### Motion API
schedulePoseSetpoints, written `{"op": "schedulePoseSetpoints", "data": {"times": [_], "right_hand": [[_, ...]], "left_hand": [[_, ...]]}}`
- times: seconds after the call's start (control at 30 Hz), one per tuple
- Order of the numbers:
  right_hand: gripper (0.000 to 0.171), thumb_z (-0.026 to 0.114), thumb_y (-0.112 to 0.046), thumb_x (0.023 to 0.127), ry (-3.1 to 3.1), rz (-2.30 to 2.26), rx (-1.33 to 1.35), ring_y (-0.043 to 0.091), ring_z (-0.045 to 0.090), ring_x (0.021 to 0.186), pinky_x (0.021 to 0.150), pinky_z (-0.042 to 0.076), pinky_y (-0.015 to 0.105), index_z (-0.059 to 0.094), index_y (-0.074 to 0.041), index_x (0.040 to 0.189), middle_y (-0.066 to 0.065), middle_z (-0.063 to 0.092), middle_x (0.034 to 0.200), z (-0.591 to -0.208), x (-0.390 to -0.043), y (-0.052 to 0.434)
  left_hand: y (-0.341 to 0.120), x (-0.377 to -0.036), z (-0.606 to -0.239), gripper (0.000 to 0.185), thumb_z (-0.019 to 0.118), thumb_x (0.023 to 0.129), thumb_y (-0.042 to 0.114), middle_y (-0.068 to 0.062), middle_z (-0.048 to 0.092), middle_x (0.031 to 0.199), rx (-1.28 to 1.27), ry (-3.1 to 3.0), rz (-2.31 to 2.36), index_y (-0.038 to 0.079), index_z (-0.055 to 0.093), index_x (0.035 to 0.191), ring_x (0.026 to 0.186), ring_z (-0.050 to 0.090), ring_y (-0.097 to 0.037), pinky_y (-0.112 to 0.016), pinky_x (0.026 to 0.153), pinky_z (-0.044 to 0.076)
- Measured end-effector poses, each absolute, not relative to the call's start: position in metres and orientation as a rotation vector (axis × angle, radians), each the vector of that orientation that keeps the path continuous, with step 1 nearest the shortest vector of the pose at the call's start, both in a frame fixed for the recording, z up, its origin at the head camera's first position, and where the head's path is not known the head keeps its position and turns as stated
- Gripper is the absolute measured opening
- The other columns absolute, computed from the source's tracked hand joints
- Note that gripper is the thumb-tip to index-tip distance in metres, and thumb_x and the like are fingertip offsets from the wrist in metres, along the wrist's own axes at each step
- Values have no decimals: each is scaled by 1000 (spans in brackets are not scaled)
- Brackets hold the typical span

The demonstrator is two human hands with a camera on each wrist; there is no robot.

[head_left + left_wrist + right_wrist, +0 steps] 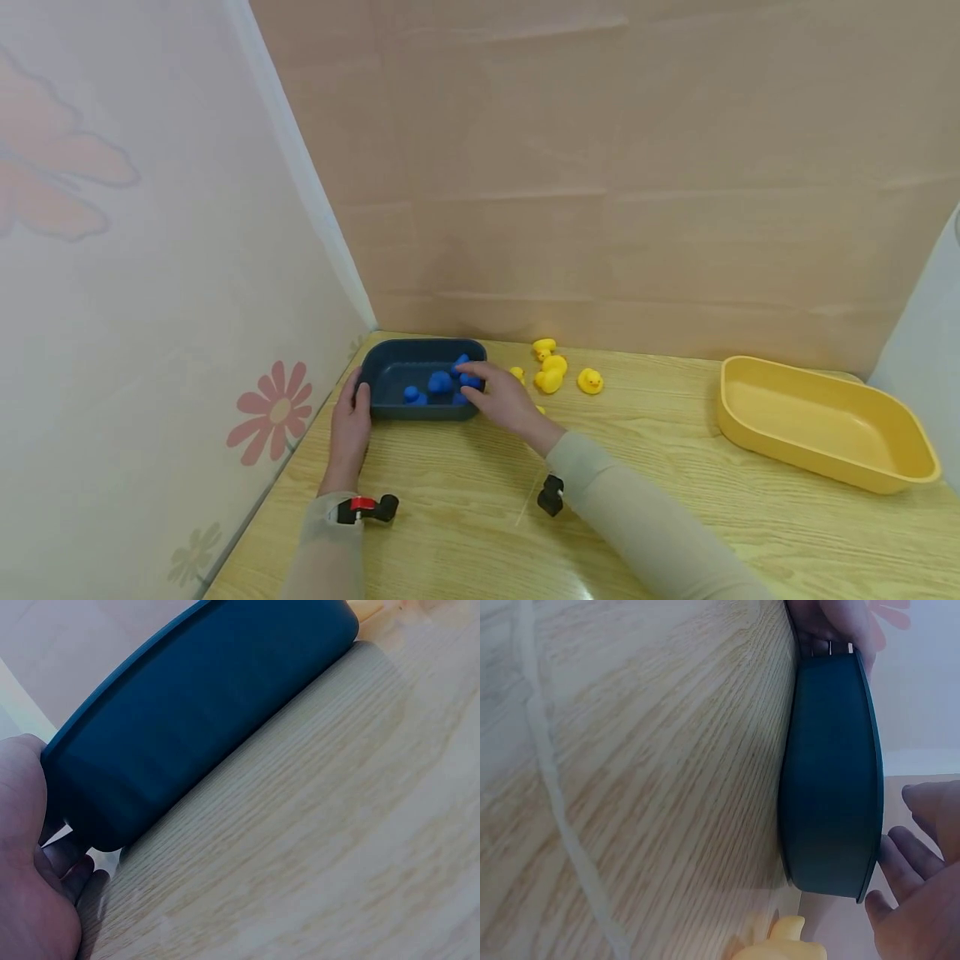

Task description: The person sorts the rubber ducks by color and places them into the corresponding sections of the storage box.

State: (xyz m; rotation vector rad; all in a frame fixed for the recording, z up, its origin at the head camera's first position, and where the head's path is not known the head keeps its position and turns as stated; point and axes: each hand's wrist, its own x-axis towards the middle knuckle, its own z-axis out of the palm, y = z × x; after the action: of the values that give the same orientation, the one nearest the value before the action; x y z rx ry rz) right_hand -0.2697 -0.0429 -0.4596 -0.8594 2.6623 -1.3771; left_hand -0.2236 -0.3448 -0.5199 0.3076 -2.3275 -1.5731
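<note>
A dark blue tray (pixel 420 412) stands on the table near the left wall, with several small blue ducks (pixel 440 382) inside. My left hand (pixel 348 429) grips its left end, the thumb at the rim and the fingers around the outside, as the left wrist view shows on the tray's end wall (pixel 112 802). Over the right end is my right hand (pixel 506 404), its thumb and fingers parted around a blue duck (pixel 470 381). In the right wrist view those fingers (pixel 904 866) are loosely bent by the rim; no firm hold shows.
Several yellow ducks (pixel 550 379) lie just right of the tray, partly behind my right hand. A larger yellow tray (pixel 817 471) stands at the far right. Brown paper (pixel 600 208) covers the back, and a flowered wall (pixel 225 275) runs close along the left.
</note>
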Motion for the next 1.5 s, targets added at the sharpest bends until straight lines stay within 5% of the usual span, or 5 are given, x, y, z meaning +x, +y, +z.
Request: {"op": "schedulePoseSetpoints", "data": {"times": [0.8,1.5], "right_hand": [[41,75,-16,108,2754,-1474,-762,32,65,136,116,51,55,70,-9,148,9,67,150,-451,-249,4],[51,71,-24,111,2905,-1329,-528,44,50,150,120,42,66,59,-8,158,18,54,163,-444,-215,82]], "left_hand": [[-343,-223,-519,68,39,120,52,-9,28,181,301,-2326,-1544,16,29,177,167,23,-35,-58,134,20],[-314,-220,-496,56,49,120,33,-23,36,174,135,-2271,-1111,2,45,166,161,29,-45,-64,131,24]]}}
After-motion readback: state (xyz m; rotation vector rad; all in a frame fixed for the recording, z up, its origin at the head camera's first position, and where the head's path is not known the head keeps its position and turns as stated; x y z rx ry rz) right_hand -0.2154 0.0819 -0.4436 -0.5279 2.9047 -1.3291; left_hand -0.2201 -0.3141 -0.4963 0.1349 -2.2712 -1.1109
